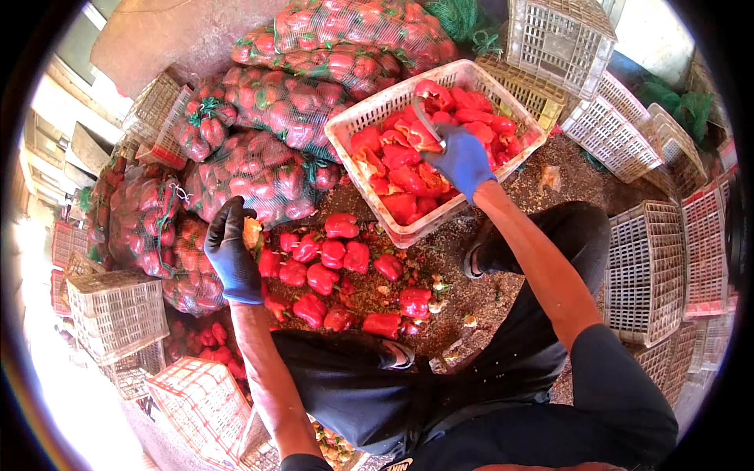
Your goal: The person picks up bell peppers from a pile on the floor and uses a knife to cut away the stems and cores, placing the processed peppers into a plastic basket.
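Note:
My right hand (462,161), in a blue glove, is closed over a plastic crate (369,212) heaped with cut red bell peppers (408,179). From its fingers sticks out a curved metal blade (425,119), like a curved knife; the handle is hidden in the grip. Whether that hand also touches a pepper piece, I cannot tell. Off to the left, my left hand (233,255), in a blue and black glove, pinches a pale yellow-orange pepper core (251,232) above the ground. Whole red bell peppers (322,277) lie on the ground between my hands and my legs.
Net sacks full of red peppers (259,177) are piled at the far left. Slatted plastic crates stand at the right (646,271), far right (561,43) and left (118,314). Seeds and scraps litter the ground (448,275) around my feet.

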Demonstrator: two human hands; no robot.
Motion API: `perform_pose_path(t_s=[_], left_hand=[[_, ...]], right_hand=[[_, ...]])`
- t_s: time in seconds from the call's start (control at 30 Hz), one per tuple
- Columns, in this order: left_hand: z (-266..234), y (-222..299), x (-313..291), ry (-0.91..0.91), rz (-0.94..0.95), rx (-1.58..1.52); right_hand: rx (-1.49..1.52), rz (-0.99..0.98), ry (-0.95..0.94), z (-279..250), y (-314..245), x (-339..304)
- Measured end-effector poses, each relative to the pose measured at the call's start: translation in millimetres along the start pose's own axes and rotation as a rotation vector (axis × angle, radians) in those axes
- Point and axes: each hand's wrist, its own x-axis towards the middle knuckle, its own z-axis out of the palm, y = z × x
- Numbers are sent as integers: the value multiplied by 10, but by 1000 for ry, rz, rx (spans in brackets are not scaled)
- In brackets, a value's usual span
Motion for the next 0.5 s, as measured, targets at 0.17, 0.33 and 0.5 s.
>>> perform_pose_path(t_s=[0.17,0.33,0.5], left_hand=[[-365,245,-58,-56,241,230],[-1947,379,-517,24,522,1001],[-3789,170,-1683,-182,-436,1060]], right_hand=[[194,-6,-13,62,87,32],[701,177,-39,-436,-400,83],[795,157,-89,-563,-726,-43]])
